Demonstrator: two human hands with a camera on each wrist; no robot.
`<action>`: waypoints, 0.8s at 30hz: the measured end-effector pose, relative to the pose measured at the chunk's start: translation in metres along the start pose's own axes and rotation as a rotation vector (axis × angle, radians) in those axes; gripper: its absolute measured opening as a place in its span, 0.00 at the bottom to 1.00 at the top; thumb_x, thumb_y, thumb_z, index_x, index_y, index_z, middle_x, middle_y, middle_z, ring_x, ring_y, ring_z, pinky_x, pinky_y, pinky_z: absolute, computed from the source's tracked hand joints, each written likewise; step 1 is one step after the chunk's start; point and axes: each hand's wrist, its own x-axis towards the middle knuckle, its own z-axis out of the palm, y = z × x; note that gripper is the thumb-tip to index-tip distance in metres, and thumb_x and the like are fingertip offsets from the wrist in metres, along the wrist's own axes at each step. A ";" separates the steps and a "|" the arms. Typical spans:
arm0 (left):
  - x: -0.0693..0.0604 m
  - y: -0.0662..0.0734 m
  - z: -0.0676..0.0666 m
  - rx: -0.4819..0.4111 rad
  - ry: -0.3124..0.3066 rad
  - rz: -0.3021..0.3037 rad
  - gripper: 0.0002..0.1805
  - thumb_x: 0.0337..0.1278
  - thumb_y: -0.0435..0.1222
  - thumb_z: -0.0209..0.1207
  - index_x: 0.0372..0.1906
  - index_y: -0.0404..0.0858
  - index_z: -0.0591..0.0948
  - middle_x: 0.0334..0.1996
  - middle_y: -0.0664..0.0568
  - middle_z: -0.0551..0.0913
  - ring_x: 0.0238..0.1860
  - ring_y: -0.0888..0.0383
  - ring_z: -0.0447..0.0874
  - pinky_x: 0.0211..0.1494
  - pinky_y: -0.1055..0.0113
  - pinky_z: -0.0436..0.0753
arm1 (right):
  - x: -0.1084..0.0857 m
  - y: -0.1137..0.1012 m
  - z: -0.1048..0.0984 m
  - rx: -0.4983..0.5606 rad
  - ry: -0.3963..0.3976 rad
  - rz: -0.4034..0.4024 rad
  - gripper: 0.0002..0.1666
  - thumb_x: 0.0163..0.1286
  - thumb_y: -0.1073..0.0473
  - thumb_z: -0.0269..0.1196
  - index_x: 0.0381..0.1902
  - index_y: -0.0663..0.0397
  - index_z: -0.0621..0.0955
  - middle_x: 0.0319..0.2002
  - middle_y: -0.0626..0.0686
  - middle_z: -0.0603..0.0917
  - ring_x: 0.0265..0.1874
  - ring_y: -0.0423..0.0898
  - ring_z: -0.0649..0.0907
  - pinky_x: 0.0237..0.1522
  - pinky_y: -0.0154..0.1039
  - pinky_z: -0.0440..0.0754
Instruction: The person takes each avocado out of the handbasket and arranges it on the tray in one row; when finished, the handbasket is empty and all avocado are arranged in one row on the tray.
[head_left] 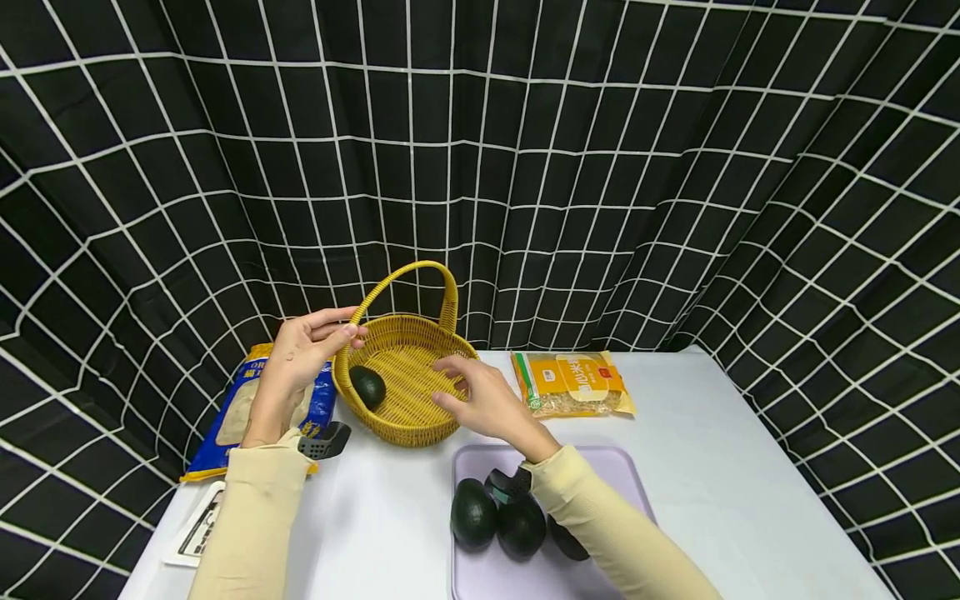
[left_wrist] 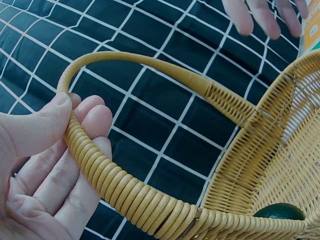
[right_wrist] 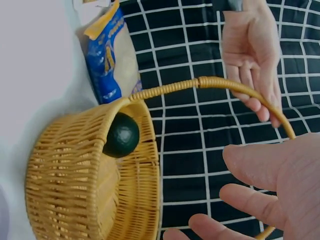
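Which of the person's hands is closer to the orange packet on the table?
The right hand is nearer, by the right side of the basket, left of the orange packet. The left hand is farther, pinching the handle on the basket's opposite side.

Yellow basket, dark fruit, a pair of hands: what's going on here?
A person's left hand holds the handle of the yellow basket. The right hand is at the basket's right side, fingers apart, holding nothing. One dark green fruit lies in the basket; at least three more lie on the pale purple tray, one partly hidden by the right sleeve.
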 end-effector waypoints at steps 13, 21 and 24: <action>0.002 -0.002 0.001 0.014 0.002 0.002 0.24 0.72 0.42 0.59 0.67 0.37 0.76 0.44 0.54 0.91 0.42 0.66 0.89 0.52 0.78 0.83 | 0.028 -0.004 0.015 0.007 -0.053 -0.014 0.23 0.70 0.53 0.66 0.60 0.53 0.80 0.54 0.56 0.86 0.50 0.55 0.86 0.51 0.45 0.85; 0.002 -0.001 0.001 0.019 0.006 -0.022 0.24 0.72 0.43 0.60 0.67 0.38 0.77 0.46 0.53 0.90 0.43 0.66 0.89 0.52 0.78 0.82 | 0.044 -0.005 0.025 -0.007 -0.084 0.038 0.24 0.71 0.50 0.65 0.62 0.51 0.79 0.55 0.56 0.85 0.49 0.54 0.85 0.50 0.47 0.83; 0.002 -0.002 0.001 0.021 0.009 -0.031 0.24 0.72 0.43 0.60 0.67 0.38 0.77 0.47 0.52 0.90 0.43 0.66 0.89 0.52 0.78 0.82 | 0.049 -0.005 0.030 -0.005 -0.095 0.056 0.24 0.71 0.50 0.65 0.62 0.50 0.79 0.56 0.56 0.85 0.53 0.55 0.84 0.56 0.51 0.80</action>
